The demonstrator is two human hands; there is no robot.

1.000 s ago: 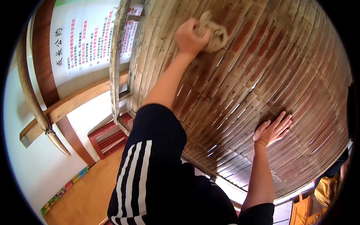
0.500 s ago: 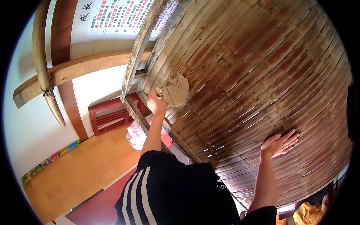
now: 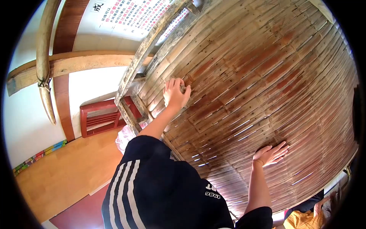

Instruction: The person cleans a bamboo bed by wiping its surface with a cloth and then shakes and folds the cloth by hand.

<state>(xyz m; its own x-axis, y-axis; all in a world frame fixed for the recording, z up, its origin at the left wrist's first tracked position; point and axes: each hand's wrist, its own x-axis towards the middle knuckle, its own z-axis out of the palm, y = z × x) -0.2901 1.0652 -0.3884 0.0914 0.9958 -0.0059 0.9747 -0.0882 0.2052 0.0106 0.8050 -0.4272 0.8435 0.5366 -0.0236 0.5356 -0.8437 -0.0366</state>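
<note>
A large curved panel of split bamboo strips fills most of the view, brown and reddish, with light showing through some gaps. Near its left edge my left hand presses on the surface, fingers curled over a bunched tan cloth. Most of that cloth is hidden beneath the hand. Lower right, my right hand lies flat against the strips, fingers stretched out, holding nothing.
A weathered wooden frame borders the panel on the left. Beyond it are a wooden beam, a red slatted piece of furniture, a plastic bag and a wall poster. Bottom right, another person's hand touches yellow fabric.
My left hand has moved up and right over the bamboo with the cloth, which now shows far less. My right hand stays flat on the panel. The view has shifted slightly.
</note>
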